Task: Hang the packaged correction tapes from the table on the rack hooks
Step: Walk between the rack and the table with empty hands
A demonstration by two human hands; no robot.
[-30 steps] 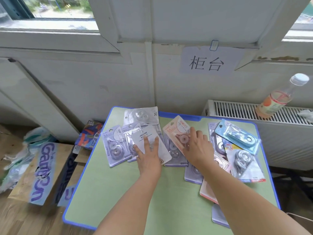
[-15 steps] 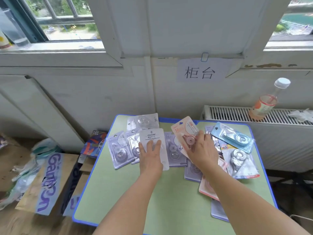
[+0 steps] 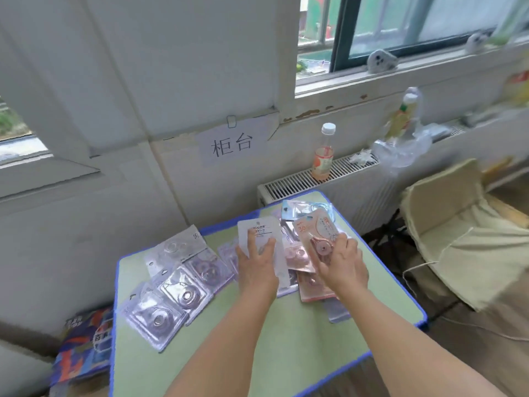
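My left hand (image 3: 257, 263) grips a white packaged correction tape (image 3: 259, 229), lifted off the table with its printed top above my fingers. A pink packaged correction tape (image 3: 313, 229) is held up in my right hand (image 3: 340, 262), tilted to the right. Several more packaged tapes lie on the green table (image 3: 257, 333): purple ones (image 3: 174, 293) at the left, pink ones (image 3: 310, 285) under my hands and a light blue one (image 3: 300, 209) at the far edge. No rack or hooks appear in view.
A drink bottle (image 3: 323, 156) stands on the radiator (image 3: 303, 179) behind the table. A clear plastic bag (image 3: 403, 144) lies further right on it. A beige padded chair (image 3: 463, 233) stands right of the table. Colourful boxes (image 3: 83, 342) sit on the floor at left.
Both hands have lifted their packages off the pile. The view has swung to the right, so the table now appears lower and left and the chair has come into sight.
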